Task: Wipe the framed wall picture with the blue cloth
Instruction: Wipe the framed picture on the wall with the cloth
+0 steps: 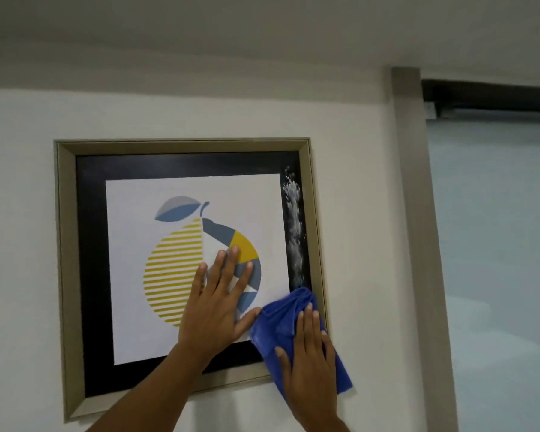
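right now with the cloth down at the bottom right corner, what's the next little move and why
Probably slide the right hand and the blue cloth straight up the right side of the glass. A white streak of spray sits on the black border just above the cloth, not yet wiped. The left hand lies flat on the framed picture, likely steadying it.

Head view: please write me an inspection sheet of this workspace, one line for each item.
Surface: white wall, the picture hangs on it.
Job's things: framed picture with a pear print; white wet streaks on the glass along the right black border; blue cloth pressed on the lower right corner.
Clutter: nothing seen.
Grippers: left hand flat on the glass, fingers spread, holding nothing; right hand flat on the cloth.
Cables: nothing seen.
Surroundings: grey door post and frosted glass panel to the right; ceiling above.
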{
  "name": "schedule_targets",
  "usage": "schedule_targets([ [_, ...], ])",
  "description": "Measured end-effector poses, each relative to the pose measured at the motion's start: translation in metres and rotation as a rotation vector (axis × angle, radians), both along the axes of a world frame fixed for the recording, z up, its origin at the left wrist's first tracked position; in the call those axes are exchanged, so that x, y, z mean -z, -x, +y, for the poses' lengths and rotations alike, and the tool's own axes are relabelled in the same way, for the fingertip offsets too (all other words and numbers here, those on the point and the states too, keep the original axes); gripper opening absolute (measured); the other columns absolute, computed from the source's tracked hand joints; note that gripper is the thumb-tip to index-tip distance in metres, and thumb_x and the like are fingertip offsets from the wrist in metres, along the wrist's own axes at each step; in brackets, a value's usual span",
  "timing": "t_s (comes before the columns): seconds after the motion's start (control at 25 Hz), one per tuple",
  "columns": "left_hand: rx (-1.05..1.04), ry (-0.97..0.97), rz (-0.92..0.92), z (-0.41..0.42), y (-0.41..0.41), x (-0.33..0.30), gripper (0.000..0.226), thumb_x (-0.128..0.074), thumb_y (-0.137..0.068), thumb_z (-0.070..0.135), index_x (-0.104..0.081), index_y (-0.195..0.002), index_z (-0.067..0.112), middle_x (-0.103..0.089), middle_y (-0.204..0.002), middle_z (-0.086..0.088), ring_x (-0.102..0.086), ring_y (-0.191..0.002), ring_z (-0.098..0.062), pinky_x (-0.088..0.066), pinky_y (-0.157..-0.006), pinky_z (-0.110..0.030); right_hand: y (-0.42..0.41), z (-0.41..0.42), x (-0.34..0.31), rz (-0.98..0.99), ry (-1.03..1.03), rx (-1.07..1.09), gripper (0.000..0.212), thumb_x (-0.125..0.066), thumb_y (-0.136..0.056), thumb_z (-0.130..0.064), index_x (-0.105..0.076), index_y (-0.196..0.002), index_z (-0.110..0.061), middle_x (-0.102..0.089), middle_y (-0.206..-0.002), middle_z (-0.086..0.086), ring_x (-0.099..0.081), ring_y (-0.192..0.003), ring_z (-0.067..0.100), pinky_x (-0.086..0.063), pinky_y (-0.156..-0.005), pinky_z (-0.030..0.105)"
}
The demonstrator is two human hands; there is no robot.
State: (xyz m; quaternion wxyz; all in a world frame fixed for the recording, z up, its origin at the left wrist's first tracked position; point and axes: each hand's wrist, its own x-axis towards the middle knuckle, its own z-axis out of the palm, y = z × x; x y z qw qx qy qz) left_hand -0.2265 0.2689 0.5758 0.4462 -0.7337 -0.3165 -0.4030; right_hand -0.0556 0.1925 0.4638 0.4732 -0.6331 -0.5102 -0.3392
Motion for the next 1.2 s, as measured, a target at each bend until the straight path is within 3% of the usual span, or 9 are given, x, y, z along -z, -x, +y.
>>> schedule_targets([
  [0.08,0.004,-0.036,-0.001,0.004,-0.001,0.002,0.085,-0.033,-0.095,0.071,-0.018,-0.161,0.019,-0.011,-0.171,-0.015,-0.01,-0.158,-0.034,-0.006,-0.126,-0.055,0.001,0.006,-0.001,0.034,0.004,-0.011,0.074,-0.018,-0.1,-0.058,-0.03,-0.148,-0.004,-0.041,-0.151,0.012,-0.038,-0.138,0.025,-0.013,-0.113,0.028],
  [0.24,0.026,-0.048,0.003,0.005,0.001,0.001,0.081,-0.034,-0.097,0.065,-0.02,-0.16,0.017,-0.014,-0.17,-0.016,-0.011,-0.158,-0.034,-0.006,-0.126,-0.056,0.004,0.015,-0.032,0.073,-0.108,-0.083,0.07,-0.015,-0.101,-0.058,-0.017,-0.151,-0.009,-0.038,-0.153,0.011,-0.031,-0.141,0.025,-0.015,-0.112,0.03],
  [0.44,0.035,-0.024,0.0,0.002,0.004,0.0,0.072,-0.035,-0.1,0.053,-0.028,-0.158,0.013,-0.023,-0.168,-0.013,-0.02,-0.156,-0.03,-0.017,-0.123,-0.054,0.007,0.025,-0.16,0.045,-0.305,-0.109,0.071,-0.032,-0.099,-0.05,-0.01,-0.154,-0.01,-0.019,-0.16,0.011,-0.019,-0.147,0.026,-0.018,-0.115,0.039],
  [0.64,0.096,0.004,0.021,0.002,0.02,-0.022,0.067,-0.043,-0.095,0.058,-0.047,-0.149,0.02,-0.036,-0.162,-0.001,-0.037,-0.143,-0.019,-0.032,-0.092,-0.036,0.005,0.031,-0.271,-0.033,-0.379,-0.03,0.064,-0.041,-0.102,-0.038,-0.019,-0.155,-0.01,-0.016,-0.162,0.011,-0.014,-0.149,0.025,-0.018,-0.114,0.042],
  [0.84,0.057,0.003,-0.023,0.002,0.021,-0.025,0.08,-0.04,-0.091,0.069,-0.038,-0.155,0.021,-0.029,-0.166,-0.008,-0.024,-0.152,-0.026,-0.019,-0.117,-0.048,0.003,0.041,-0.203,-0.084,-0.365,-0.039,0.066,-0.026,-0.101,-0.047,-0.025,-0.152,-0.004,-0.03,-0.158,0.013,-0.029,-0.144,0.027,-0.024,-0.115,0.04],
  [0.92,0.043,0.001,-0.022,-0.001,0.021,-0.026,0.082,-0.033,-0.093,0.071,-0.035,-0.155,0.017,-0.028,-0.166,-0.011,-0.021,-0.153,-0.029,-0.01,-0.123,-0.05,0.008,0.048,-0.142,0.111,-0.308,0.034,0.064,-0.023,-0.103,-0.048,-0.025,-0.149,-0.003,-0.041,-0.146,0.018,-0.039,-0.133,0.031,-0.034,-0.106,0.039],
  [1.0,0.036,0.028,-0.029,-0.004,0.02,-0.027,0.085,-0.032,-0.092,0.073,-0.035,-0.155,0.016,-0.028,-0.166,-0.013,-0.019,-0.154,-0.03,-0.009,-0.123,-0.05,0.012,0.038,-0.097,0.361,-0.285,0.031,0.065,-0.018,-0.105,-0.047,-0.009,-0.154,-0.004,-0.039,-0.141,0.019,-0.033,-0.137,0.029,-0.039,-0.102,0.034],
  [1.12,0.035,0.057,-0.031,-0.005,0.02,-0.025,0.087,-0.035,-0.091,0.075,-0.035,-0.156,0.016,-0.028,-0.166,-0.013,-0.018,-0.155,-0.03,-0.013,-0.123,-0.052,0.002,0.027,-0.056,-0.053,-0.227,0.013,0.073,-0.011,-0.1,-0.057,0.004,-0.155,-0.012,0.001,-0.165,0.001,0.001,-0.15,0.014,-0.012,-0.114,0.032],
  [1.2,0.037,0.054,-0.026,-0.005,0.021,-0.024,0.087,-0.036,-0.091,0.075,-0.033,-0.156,0.017,-0.025,-0.167,-0.012,-0.017,-0.156,-0.03,-0.014,-0.123,-0.053,-0.01,0.014,-0.073,-0.14,-0.168,-0.052,0.074,-0.018,-0.1,-0.057,-0.005,-0.155,-0.009,-0.004,-0.164,-0.001,-0.014,-0.149,0.02,-0.01,-0.116,0.033],
])
